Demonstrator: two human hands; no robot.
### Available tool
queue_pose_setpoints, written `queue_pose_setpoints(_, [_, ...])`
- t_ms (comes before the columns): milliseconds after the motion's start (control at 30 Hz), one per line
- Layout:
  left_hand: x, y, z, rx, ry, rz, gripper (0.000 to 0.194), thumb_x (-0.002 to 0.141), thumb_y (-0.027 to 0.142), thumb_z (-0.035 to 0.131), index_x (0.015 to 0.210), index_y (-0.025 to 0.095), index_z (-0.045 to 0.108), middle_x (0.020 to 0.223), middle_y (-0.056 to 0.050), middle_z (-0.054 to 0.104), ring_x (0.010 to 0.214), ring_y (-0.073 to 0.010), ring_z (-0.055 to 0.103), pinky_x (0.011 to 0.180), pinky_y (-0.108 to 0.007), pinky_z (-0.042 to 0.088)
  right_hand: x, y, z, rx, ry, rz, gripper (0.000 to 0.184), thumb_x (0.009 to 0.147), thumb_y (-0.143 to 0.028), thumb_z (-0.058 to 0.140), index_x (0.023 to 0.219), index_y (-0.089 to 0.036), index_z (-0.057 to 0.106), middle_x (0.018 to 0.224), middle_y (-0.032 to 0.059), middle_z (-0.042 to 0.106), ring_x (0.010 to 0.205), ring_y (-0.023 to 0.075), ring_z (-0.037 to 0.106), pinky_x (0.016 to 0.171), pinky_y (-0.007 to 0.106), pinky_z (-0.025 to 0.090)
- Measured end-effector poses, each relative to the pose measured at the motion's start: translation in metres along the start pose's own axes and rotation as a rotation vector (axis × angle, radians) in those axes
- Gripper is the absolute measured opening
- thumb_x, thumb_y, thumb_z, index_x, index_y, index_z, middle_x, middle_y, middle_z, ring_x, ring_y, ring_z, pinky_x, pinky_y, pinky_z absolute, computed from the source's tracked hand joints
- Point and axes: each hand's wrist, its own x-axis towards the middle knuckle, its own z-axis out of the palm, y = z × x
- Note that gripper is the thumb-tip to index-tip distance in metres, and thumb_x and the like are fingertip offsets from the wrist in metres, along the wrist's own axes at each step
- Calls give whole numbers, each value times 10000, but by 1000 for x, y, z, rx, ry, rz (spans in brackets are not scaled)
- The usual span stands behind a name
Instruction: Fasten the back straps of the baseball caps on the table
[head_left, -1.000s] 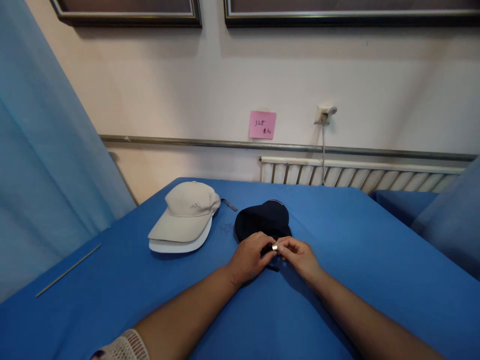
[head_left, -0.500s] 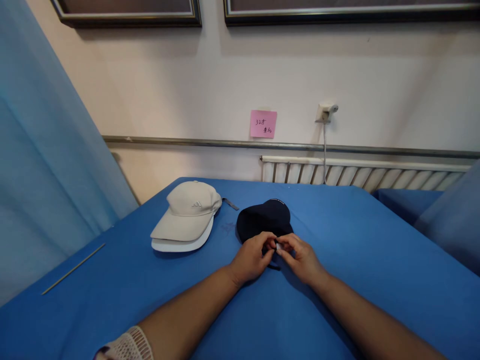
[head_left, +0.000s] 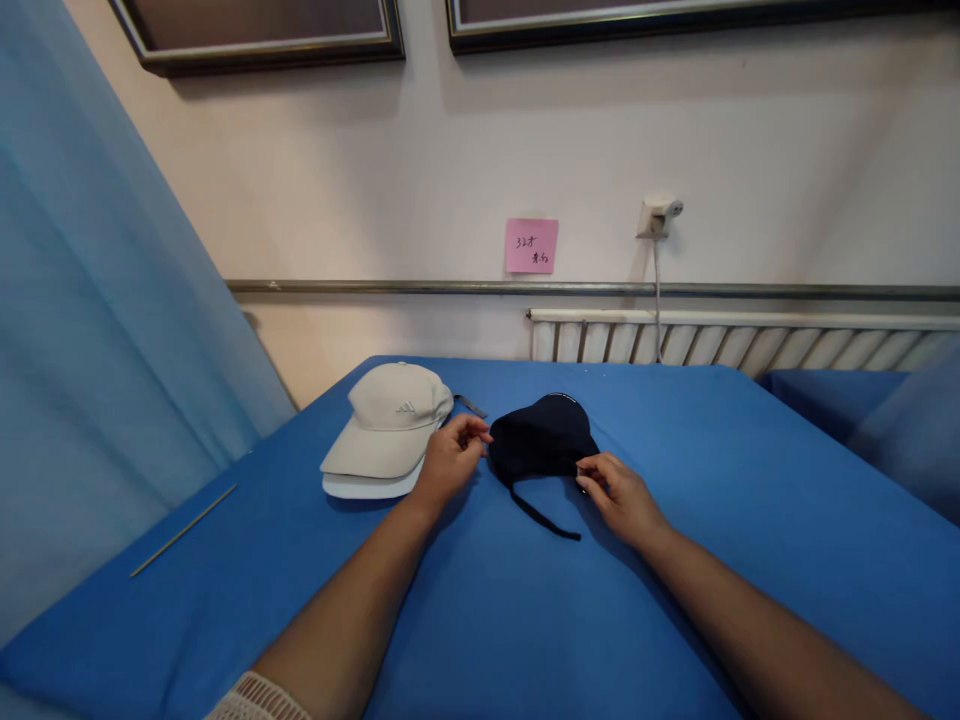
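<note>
A dark navy cap rests on the blue-covered table. Its loose strap curves out from the left side and lies toward me. My left hand is at the cap's left edge, fingers half bent and apart, the fingertips beside or just touching the fabric. At the cap's near right side, my right hand pinches the short strap end, where a small shiny piece like a buckle shows. Left of the dark cap sits a cream cap, stacked on a white cap; my left forearm passes close by.
A thin stick lies on the blue cloth at the left. Blue curtain hangs on the left side. Behind the table are a radiator, a metal pipe, a wall socket and a pink note.
My left hand has let go at the strap and moved left to the cap's edge. The loose strap now lies free in view. My right hand still pinches the right side.
</note>
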Motion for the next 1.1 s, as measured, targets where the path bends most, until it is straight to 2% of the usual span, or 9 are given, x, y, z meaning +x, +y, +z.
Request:
queue_pose_setpoints(100, [-8, 4, 6, 153, -261, 95, 208, 766, 102, 487, 883, 179, 640, 812, -14, 691, 735, -144, 633, 697, -259, 476, 0, -1, -1, 22, -6, 0, 142, 907, -264, 511, 999, -229, 614, 960, 44, 638, 821, 179, 629, 746, 325, 513])
queue_pose_setpoints(233, [-23, 10, 28, 322, -553, 207, 218, 781, 126, 539, 934, 193, 679, 887, -29, 704, 789, -161, 626, 747, -267, 456, 0, -6, -1, 46, -8, -18, 136, 894, -258, 534, 995, -221, 619, 917, 42, 627, 791, 173, 622, 727, 314, 508])
queue_pose_setpoints(367, [-32, 15, 44, 386, -696, 288, 210, 803, 196, 606, 999, 202, 680, 912, -39, 701, 857, -186, 612, 778, -275, 446, -1, -11, -1, 57, -27, -5, 112, 875, -250, 568, 966, -220, 627, 857, 28, 606, 739, 160, 602, 692, 298, 499])
queue_pose_setpoints(500, [-36, 15, 50, 399, -790, 352, 251, 786, 269, 687, 1028, 204, 679, 917, -44, 694, 872, -199, 601, 770, -280, 445, -1, -13, -1, 58, -63, 4, 113, 859, -237, 589, 963, -218, 629, 845, 20, 602, 726, 153, 600, 689, 292, 501])
queue_pose_setpoints(667, [-38, 15, 53, 354, -882, 418, 300, 748, 321, 750, 1021, 216, 685, 982, -49, 688, 933, -208, 604, 874, -320, 432, -1, -14, -2, 36, -90, 13, 97, 855, -245, 600, 942, -220, 636, 831, 14, 611, 713, 150, 605, 682, 289, 504])
queue_pose_setpoints(800, [-35, 16, 48, 330, -920, 419, 266, 759, 256, 739, 1016, 230, 676, 1010, -34, 689, 978, -203, 593, 902, -316, 423, -1, -13, -2, 27, -97, 0, 87, 861, -248, 596, 934, -220, 634, 839, 20, 614, 721, 152, 607, 671, 285, 502])
queue_pose_setpoints(933, [-30, 14, 41, 396, -844, 379, 169, 813, 155, 629, 968, 210, 667, 971, -33, 681, 945, -190, 590, 865, -298, 432, -1, -10, -2, 13, -101, -16, 92, 862, -240, 595, 947, -220, 623, 850, 22, 612, 731, 152, 609, 689, 289, 505])
queue_pose_setpoints(1100, [-28, 15, 41, 394, -733, 257, 131, 848, 181, 539, 924, 182, 646, 881, -31, 660, 815, -166, 585, 740, -269, 431, -2, -9, -2, -29, -154, -51, 115, 866, -204, 579, 975, -220, 609, 907, 27, 622, 792, 156, 620, 724, 290, 503])
